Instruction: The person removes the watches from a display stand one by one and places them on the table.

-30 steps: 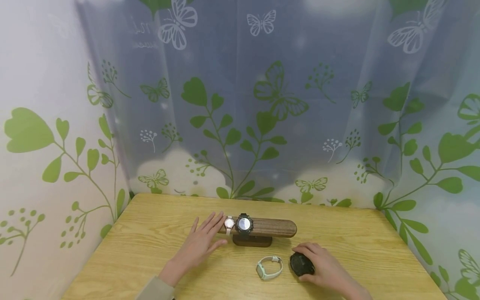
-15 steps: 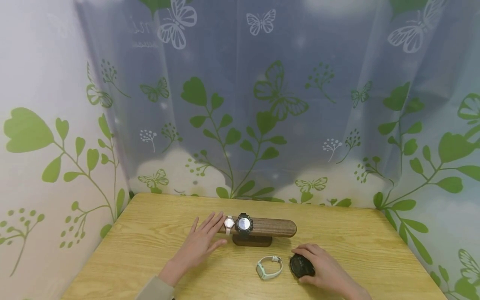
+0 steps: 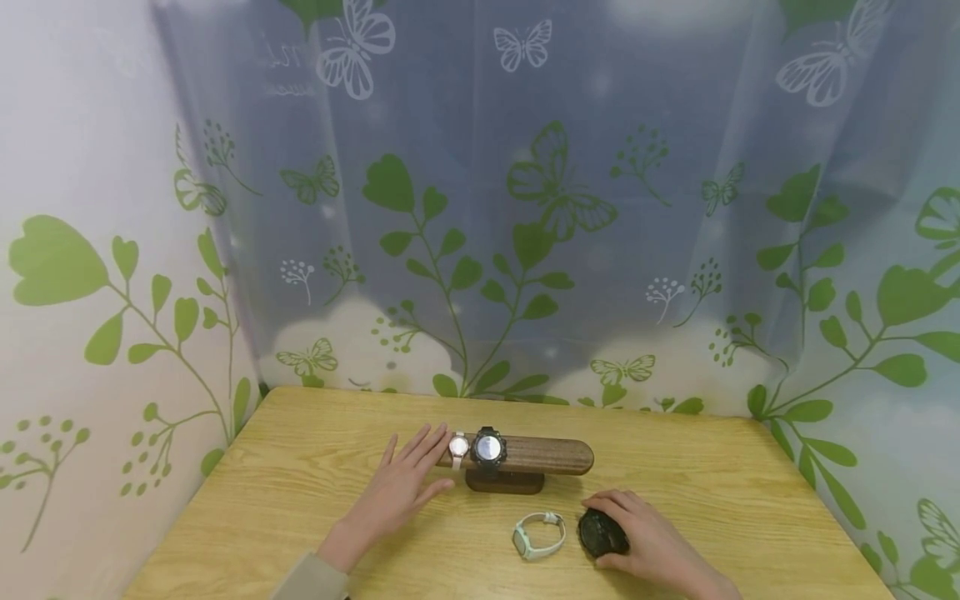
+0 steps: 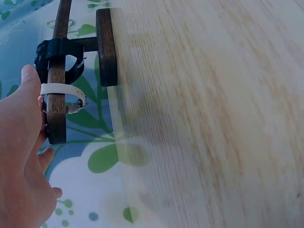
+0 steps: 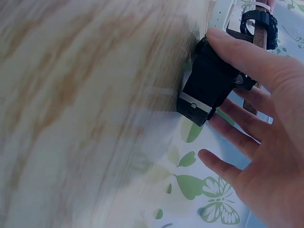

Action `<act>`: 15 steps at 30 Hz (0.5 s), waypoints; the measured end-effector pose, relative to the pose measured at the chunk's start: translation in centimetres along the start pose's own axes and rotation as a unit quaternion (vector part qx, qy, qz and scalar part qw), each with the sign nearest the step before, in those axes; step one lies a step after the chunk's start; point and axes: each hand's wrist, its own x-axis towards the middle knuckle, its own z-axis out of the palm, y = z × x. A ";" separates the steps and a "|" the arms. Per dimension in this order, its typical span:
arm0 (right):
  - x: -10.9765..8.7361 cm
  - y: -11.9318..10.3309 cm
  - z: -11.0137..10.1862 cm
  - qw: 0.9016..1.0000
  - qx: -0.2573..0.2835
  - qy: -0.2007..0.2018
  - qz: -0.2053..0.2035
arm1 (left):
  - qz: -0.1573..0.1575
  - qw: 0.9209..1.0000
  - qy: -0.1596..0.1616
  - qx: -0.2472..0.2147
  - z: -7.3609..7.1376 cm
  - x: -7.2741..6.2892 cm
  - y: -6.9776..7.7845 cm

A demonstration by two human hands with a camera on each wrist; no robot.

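A dark wooden watch stand (image 3: 551, 456) with a rounded bar bears a small watch with a white strap (image 3: 458, 447) and a chunky black watch (image 3: 488, 448). My left hand (image 3: 393, 492) rests with extended fingers at the bar's left end, beside the white-strapped watch; its thumb (image 4: 29, 80) lies along the side in the left wrist view. To the right, my right hand (image 3: 660, 542) pinches another black watch (image 3: 602, 533) between thumb and fingers. Its wide black strap (image 5: 206, 80) and a silvery band show in the right wrist view. A pale mint watch (image 3: 522, 545) lies on its side between hand and stand.
All of this is on a light wood-grain table (image 3: 300, 450). Curtains (image 3: 480, 250) printed with green leaves and butterflies enclose its back and both sides. The stand's base (image 3: 505, 482) sits near the table's middle.
My right hand has shifted very slightly, and the black watch in it has turned a little to the left. The left hand, stand and mint watch stay where they were.
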 end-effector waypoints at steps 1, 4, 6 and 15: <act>0.0 0.0 0.0 1.000 0.000 0.000 0.000 | 0.000 1.000 0.000 0.001 0.0 0.0 0.0; -0.1 -0.1 -0.1 1.000 0.003 0.003 0.000 | 0.000 1.000 -0.001 0.005 0.1 0.0 -0.1; -0.1 -0.2 -0.3 1.000 0.012 0.003 0.007 | -0.002 1.000 -0.003 0.008 0.1 0.0 -0.1; 0.2 0.1 -1.7 0.994 0.007 0.112 0.008 | -0.002 1.000 -0.005 0.012 0.1 0.0 -0.2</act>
